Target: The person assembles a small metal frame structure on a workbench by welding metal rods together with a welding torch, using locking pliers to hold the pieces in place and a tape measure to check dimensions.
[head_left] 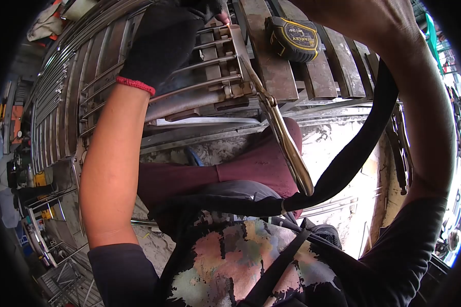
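Observation:
My left hand (pixel 166 38), in a black glove with a red cuff, lies over a metal frame of thin rods (pixel 210 64). One bare fingertip shows at the top, close to a small bright orange spot on the frame's corner; the other fingers are lost in dark. Of my right hand (pixel 351 18) only the wrist end shows at the top edge, its fingers out of view. A locking clamp (pixel 287 146) grips the frame's near corner, its shiny handles angled down toward my lap. From below my right wrist, a black sleeved cable (pixel 351 169) curves across my lap.
A black and yellow tape measure (pixel 293 39) lies on the slatted metal bench (pixel 274 77). Bundled metal rods (pixel 54 94) are at the left. Another clamp (pixel 398 146) hangs at the right. Metal racks and tools (pixel 46 225) stand at lower left.

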The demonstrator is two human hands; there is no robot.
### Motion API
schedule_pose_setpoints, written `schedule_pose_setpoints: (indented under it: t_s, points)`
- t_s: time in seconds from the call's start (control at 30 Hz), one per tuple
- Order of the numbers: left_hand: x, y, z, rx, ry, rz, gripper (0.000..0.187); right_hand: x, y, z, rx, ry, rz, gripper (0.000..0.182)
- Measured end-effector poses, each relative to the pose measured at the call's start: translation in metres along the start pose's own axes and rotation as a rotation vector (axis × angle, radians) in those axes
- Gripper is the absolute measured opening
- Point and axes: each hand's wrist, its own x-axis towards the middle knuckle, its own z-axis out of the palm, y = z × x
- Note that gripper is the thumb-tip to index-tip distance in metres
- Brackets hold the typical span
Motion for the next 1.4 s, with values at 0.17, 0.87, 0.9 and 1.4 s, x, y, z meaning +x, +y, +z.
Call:
schedule_pose_setpoints:
  t_s: [0.17, 0.87, 0.9, 1.4]
  points:
    - [0.0, 0.002, 0.0, -0.04, -0.037, -0.006, 0.012, 0.0, 0.001, -0.003, 0.064, 0.008, -0.021, 0.031]
    - [-0.004, 0.008, 0.0, 0.04, -0.031, -0.031, 0.014, -0.002, -0.002, -0.005, 0.058, 0.024, 0.004, 0.028]
    - [-0.004, 0.008, 0.0, 0.041, -0.045, -0.024, 0.014, -0.002, -0.002, -0.005, 0.054, 0.019, 0.008, 0.027]
    - [0.002, -0.027, -0.021, 0.968, -0.103, 0.53, 0.015, -0.004, -0.003, -0.003, 0.059, 0.026, -0.004, 0.031]
